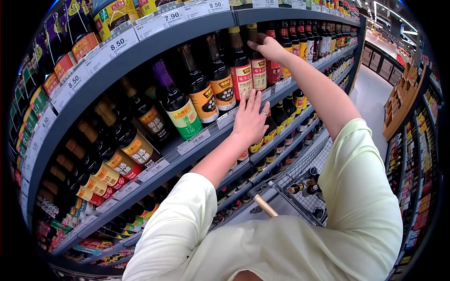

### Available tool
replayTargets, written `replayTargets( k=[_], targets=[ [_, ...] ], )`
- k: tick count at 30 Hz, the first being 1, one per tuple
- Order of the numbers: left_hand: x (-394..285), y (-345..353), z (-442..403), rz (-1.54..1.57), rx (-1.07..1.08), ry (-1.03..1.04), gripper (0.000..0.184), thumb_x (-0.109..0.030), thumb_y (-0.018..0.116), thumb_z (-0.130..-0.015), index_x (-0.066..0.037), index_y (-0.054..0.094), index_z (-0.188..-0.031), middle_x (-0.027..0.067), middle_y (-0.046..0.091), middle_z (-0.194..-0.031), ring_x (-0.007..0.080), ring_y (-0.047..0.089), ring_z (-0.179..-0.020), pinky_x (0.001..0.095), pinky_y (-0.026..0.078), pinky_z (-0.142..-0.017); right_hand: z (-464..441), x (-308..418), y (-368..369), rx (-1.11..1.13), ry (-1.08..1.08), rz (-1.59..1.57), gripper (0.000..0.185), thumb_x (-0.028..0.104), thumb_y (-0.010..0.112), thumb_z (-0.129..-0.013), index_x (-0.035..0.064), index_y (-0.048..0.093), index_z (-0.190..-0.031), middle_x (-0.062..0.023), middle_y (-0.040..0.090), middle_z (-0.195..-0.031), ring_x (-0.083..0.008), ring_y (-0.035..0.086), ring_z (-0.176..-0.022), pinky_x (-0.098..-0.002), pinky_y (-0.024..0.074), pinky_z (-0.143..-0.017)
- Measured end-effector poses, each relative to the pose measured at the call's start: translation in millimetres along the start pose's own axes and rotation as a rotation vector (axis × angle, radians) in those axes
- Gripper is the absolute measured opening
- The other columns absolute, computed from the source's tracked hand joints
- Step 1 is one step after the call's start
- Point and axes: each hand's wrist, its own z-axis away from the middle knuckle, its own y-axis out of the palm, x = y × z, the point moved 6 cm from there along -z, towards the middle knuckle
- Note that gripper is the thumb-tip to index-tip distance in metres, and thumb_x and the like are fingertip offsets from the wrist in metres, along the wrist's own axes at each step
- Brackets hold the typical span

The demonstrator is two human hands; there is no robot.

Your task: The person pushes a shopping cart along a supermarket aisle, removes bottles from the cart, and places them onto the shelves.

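My right hand [272, 49] reaches up to the shelf, its fingers closed around the neck of a dark soy sauce bottle [259, 72] with a red and cream label. Beside it on the left stands a matching soy sauce bottle [242, 77]. My left hand [251, 119] is open, fingers spread, at the shelf's front edge just below these two bottles. Its fingertips overlap the foot of the labels; whether they touch the glass I cannot tell. Further left are bottles with orange labels [203, 103] and one with a green label [185, 119].
Price tags line the shelf edge [173, 154]. An upper shelf [197, 23] overhangs the bottles. A wire shopping cart [300, 187] holding several bottles stands below on the right, with its handle [265, 206] near my body. Across the aisle [370, 100] are more stocked shelves [417, 187].
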Motion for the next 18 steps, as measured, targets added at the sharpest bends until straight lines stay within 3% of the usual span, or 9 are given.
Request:
replayTargets(
  k=[7, 10, 11, 12, 13, 14, 16, 17, 18],
  targets=[
    [-38, -11, 32, 0.204, -0.065, 0.150, 0.059, -0.039, 0.065, -0.080, -0.011, 0.052, -0.131, 0.0174, 0.042, -0.139, 0.0361, 0.028, -0.137, 0.0552, 0.015, -0.114, 26, 9, -10, -0.268, 0.015, 0.077, 0.051, 0.036, 0.065, -0.086, -0.0014, 0.057, -0.121, -0.0193, 0.065, -0.111, -0.0296, 0.063, -0.105, -0.0338, 0.0481, -0.090],
    [-68, -10, 75, 0.479, -0.044, 0.227, 0.051, -0.034, 0.067, -0.080, -0.010, 0.056, -0.125, 0.0156, 0.049, -0.131, 0.0351, 0.032, -0.135, 0.0559, 0.020, -0.113, 58, -20, -14, -0.560, -0.163, -0.336, 0.035, 0.023, 0.066, -0.087, -0.0006, 0.061, -0.114, -0.0141, 0.068, -0.105, -0.0208, 0.066, -0.096, -0.0306, 0.0513, -0.083],
    [-80, -8, 94, 0.548, 0.004, 0.228, 0.050, -0.033, 0.066, -0.081, -0.009, 0.057, -0.124, 0.0147, 0.050, -0.131, 0.0335, 0.033, -0.135, 0.0556, 0.020, -0.113, 93, -12, -13, -0.520, 0.000, -0.463, 0.031, 0.019, 0.063, -0.091, -0.0007, 0.061, -0.115, -0.0082, 0.065, -0.109, -0.0137, 0.060, -0.100, -0.0250, 0.0472, -0.085],
    [-90, -1, 115, 0.608, 0.025, 0.241, 0.051, -0.035, 0.066, -0.081, -0.009, 0.057, -0.124, 0.0147, 0.050, -0.130, 0.0323, 0.034, -0.135, 0.0545, 0.021, -0.113, 110, -40, -7, -0.545, -0.079, -0.593, 0.028, 0.017, 0.062, -0.092, 0.0001, 0.062, -0.115, -0.0049, 0.064, -0.104, -0.0107, 0.058, -0.095, -0.0223, 0.0457, -0.080],
    [-100, 8, 136, 0.673, 0.094, 0.244, 0.053, -0.037, 0.065, -0.082, -0.009, 0.056, -0.126, 0.0148, 0.050, -0.131, 0.0325, 0.034, -0.135, 0.0529, 0.021, -0.114, 145, -49, -5, -0.499, -0.074, -0.464, 0.025, 0.016, 0.062, -0.093, 0.0008, 0.063, -0.113, -0.0021, 0.062, -0.099, -0.0080, 0.055, -0.087, -0.0208, 0.0433, -0.074],
    [-110, 16, 158, 0.730, 0.137, 0.240, 0.054, -0.039, 0.062, -0.085, -0.009, 0.054, -0.129, 0.0156, 0.048, -0.134, 0.0331, 0.034, -0.135, 0.0515, 0.022, -0.114, 185, -71, 2, -0.476, -0.015, -0.443, 0.021, 0.014, 0.062, -0.092, -0.0030, 0.063, -0.104, -0.0055, 0.063, -0.103, -0.0106, 0.057, -0.093, -0.0233, 0.0435, -0.087],
    [-130, 39, 198, 0.755, 0.304, 0.227, 0.058, -0.043, 0.058, -0.087, -0.010, 0.049, -0.134, 0.0173, 0.046, -0.137, 0.0333, 0.034, -0.136, 0.0515, 0.021, -0.114, 276, -101, 22, -0.352, 0.107, -0.292, 0.017, 0.015, 0.062, -0.092, -0.0017, 0.064, -0.096, -0.0019, 0.063, -0.088, -0.0082, 0.056, -0.075, -0.0222, 0.0457, -0.068],
    [-134, 43, 211, 0.775, 0.406, 0.219, 0.058, -0.044, 0.058, -0.087, -0.010, 0.049, -0.134, 0.0170, 0.047, -0.136, 0.0324, 0.034, -0.136, 0.0521, 0.019, -0.114, 319, -112, 35, -0.307, 0.232, -0.441, 0.018, 0.017, 0.062, -0.093, -0.0005, 0.066, -0.093, -0.0011, 0.063, -0.078, -0.0072, 0.054, -0.065, -0.0216, 0.0437, -0.058],
    [-136, 45, 224, 0.775, 0.234, 0.225, 0.058, -0.044, 0.059, -0.086, -0.011, 0.050, -0.134, 0.0167, 0.048, -0.135, 0.0322, 0.034, -0.136, 0.0524, 0.018, -0.114, 366, -136, 40, -0.244, 0.420, -0.376, 0.019, 0.018, 0.061, -0.093, 0.0004, 0.067, -0.089, -0.0018, 0.062, -0.074, -0.0075, 0.053, -0.062, -0.0215, 0.0427, -0.054]
  ],
)
